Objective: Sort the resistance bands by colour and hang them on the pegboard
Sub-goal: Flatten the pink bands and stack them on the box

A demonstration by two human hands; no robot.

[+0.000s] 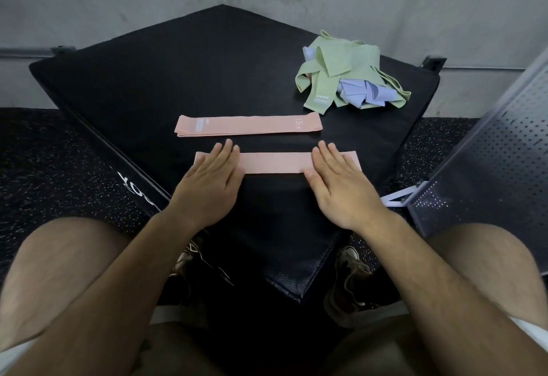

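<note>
Head view: we press our left hand (212, 175) and right hand (338, 181), fingers flat and spread, on the near pink band (277, 162) on the black pad (148, 79).

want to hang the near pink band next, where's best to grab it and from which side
Judging by its pose, pinch the bare middle of the near pink band at its near long edge, coming from above on the person's side. It lies flat on the black pad, with the left hand and right hand pressing flat on its ends, so only the middle is free.
</note>
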